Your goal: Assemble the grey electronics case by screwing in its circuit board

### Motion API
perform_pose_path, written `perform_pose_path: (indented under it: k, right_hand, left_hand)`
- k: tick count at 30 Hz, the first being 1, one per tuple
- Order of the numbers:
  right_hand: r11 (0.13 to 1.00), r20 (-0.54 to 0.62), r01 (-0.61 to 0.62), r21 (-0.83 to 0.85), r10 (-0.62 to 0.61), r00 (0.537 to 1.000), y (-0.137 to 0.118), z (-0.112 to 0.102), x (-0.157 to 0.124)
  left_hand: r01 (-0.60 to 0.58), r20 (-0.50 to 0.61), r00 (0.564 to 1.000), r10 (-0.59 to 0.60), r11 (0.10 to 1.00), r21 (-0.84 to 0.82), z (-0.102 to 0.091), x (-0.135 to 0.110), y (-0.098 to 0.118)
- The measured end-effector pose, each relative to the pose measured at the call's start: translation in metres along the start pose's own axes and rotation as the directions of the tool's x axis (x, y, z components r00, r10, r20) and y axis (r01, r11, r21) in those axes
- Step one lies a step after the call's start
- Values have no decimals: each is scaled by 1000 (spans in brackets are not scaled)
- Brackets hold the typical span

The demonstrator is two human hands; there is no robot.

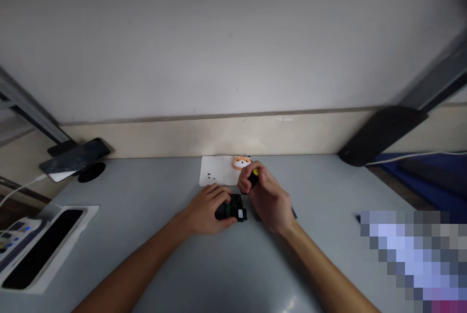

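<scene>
My left hand (209, 211) is closed around a small black device (239, 213), steadying it on the grey table. The device is open, with green circuit board showing inside and a small white label near its right end. In a fist, my right hand (268, 193) grips a screwdriver (254, 176) with a black handle and yellow end cap. Its shaft slants toward the device, but I cannot make out where the tip touches. Behind the hands lies a white sheet of paper (219, 164) with several tiny dark pieces (209, 174), perhaps screws.
An orange and white animal-face item (241, 162) rests on the paper. A dark object (294, 213) is mostly hidden under my right wrist. At left are a phone on a stand (78, 155) and a white box with a black panel (44, 249). A black panel (381, 135) leans at right.
</scene>
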State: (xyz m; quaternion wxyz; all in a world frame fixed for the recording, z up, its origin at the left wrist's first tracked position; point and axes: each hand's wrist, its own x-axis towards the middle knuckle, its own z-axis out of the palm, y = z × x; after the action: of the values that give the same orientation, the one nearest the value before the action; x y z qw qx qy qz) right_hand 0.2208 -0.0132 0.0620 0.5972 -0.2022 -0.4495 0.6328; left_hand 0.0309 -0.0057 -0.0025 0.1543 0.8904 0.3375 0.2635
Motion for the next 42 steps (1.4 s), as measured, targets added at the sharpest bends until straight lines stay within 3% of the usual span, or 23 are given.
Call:
perform_pose_path:
  k: [42]
  right_hand:
    - [1000,-5,-10,-26,10,1000,3,3,-6]
  left_hand:
    - [14,23,1000,-13,1000,-20,-3,1,2]
